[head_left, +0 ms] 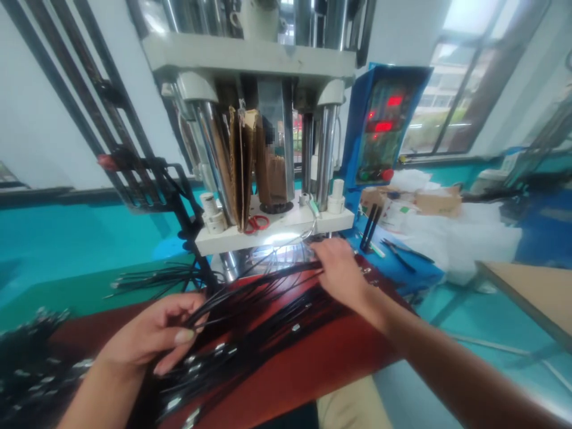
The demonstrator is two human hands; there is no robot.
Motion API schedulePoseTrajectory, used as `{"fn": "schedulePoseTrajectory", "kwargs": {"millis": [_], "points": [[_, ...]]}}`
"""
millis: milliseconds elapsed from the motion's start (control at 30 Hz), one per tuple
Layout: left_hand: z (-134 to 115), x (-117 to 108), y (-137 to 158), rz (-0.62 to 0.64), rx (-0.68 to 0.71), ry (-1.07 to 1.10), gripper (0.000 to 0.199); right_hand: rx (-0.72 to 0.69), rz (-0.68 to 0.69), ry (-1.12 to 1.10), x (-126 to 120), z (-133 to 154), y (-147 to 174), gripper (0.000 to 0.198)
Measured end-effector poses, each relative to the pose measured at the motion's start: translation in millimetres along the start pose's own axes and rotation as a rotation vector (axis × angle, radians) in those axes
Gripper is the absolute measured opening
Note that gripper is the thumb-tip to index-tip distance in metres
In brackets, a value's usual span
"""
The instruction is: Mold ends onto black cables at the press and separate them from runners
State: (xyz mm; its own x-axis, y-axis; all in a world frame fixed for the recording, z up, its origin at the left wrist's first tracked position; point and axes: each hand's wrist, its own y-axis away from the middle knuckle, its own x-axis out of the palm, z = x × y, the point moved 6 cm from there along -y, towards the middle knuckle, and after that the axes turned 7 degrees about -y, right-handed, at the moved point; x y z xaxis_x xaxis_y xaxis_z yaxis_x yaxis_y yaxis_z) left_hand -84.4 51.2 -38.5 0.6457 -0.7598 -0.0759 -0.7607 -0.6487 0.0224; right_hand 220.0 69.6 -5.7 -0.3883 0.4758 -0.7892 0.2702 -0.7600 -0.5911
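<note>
A bundle of thin black cables (263, 279) stretches between my two hands above a dark red table. My left hand (156, 330) pinches its near left end between thumb and fingers. At the far right end, close to the press's lower edge, my right hand (339, 271) is closed over the cables; its fingertips are partly hidden. Beneath the bundle, more black cables with metal end pieces (232, 351) lie across the table (308, 357).
A white press (250, 56) with steel columns stands ahead, holding cardboard pieces (241, 167) and red-handled scissors (258, 224). Right of it are a blue control box (379, 125) with red displays and black pliers (406, 253). Another cable pile (36, 363) sits at left.
</note>
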Motion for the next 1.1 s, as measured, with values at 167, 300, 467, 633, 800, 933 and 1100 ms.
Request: {"fn": "schedulePoseTrajectory", "kwargs": {"millis": [167,300,467,633,800,933,1100], "points": [[4.4,3.2,-3.1,0.021,-0.058,-0.020,0.024,0.053,-0.103,0.073,-32.0,-41.8,15.3,0.056],[6.2,6.4,-5.4,0.059,-0.081,-0.058,0.028,-0.142,0.082,0.066,-15.8,-16.6,22.2,0.051],[6.0,36.5,-20.3,0.104,-0.183,-0.090,0.031,-0.125,0.249,0.127,-0.5,-34.3,27.8,0.021],[13.0,70.1,-36.1,0.211,-0.308,-0.166,0.030,-0.048,0.221,0.189,-10.4,-80.8,37.8,0.024],[5.3,127.0,-55.5,0.209,-0.359,-0.057,0.038,-0.199,0.254,0.097,-19.0,-72.8,41.4,0.023],[14.4,202.3,-107.5,0.133,-0.384,0.313,0.042,-0.509,0.268,-0.097,-25.1,-17.1,52.0,0.027],[43.1,225.5,-145.2,-0.143,-0.317,0.599,0.039,-0.539,0.278,-0.186,-22.4,-8.3,58.9,0.039]]}}
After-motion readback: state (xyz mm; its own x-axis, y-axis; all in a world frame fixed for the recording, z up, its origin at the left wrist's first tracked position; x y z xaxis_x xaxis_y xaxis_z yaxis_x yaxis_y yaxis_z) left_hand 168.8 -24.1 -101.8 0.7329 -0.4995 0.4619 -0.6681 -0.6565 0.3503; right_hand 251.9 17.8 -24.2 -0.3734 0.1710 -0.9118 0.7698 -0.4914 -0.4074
